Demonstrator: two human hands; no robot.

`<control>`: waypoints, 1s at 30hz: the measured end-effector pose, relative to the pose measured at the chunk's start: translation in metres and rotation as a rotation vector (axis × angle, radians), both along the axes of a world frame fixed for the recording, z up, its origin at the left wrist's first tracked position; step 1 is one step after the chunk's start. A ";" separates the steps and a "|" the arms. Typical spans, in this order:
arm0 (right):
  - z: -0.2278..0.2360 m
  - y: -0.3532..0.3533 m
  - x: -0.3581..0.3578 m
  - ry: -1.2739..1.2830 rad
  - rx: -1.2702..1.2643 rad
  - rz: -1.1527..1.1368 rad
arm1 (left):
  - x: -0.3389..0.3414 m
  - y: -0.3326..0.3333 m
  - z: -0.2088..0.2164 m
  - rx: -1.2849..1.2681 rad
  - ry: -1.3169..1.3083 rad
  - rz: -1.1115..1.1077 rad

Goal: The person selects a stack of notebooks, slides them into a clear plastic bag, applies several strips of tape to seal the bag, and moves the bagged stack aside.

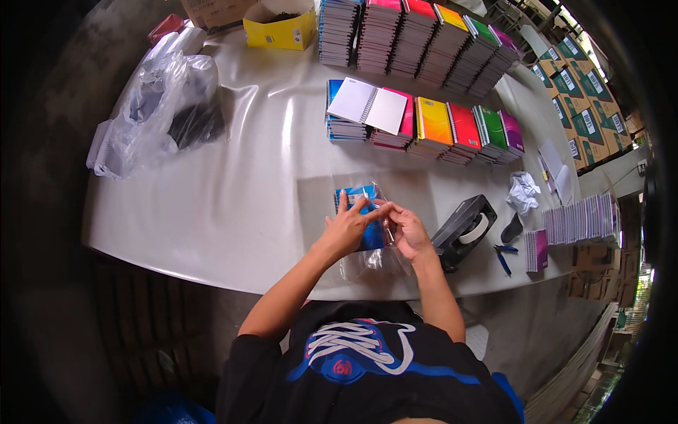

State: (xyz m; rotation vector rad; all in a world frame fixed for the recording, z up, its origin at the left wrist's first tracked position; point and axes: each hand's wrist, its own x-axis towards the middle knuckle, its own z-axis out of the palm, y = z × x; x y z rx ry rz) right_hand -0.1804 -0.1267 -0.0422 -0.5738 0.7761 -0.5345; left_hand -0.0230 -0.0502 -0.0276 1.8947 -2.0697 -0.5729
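A blue spiral notebook [370, 241] lies near the table's front edge, inside or under a clear plastic wrap [372, 260] that crinkles around it. Across the notebook's left side rests my left hand [345, 230], its fingers spread and pressing on the cover. My right hand [411, 232] is at the notebook's right edge, thumb and fingers pinched on the plastic, close to my left fingertips. How far the wrap goes under the notebook is hidden.
A black tape dispenser [464, 232] stands right of my hands, with blue pliers [503, 261] and crumpled paper [522, 193] beyond. Stacks of colourful notebooks [432, 121] line the back, an opened notebook [367, 104] on top. Plastic bags [166, 99] lie left; a yellow box [280, 30] stands behind.
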 end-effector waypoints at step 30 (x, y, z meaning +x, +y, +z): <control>0.046 -0.050 0.009 0.624 -1.640 0.750 | 0.011 -0.002 -0.014 -0.057 0.127 -0.043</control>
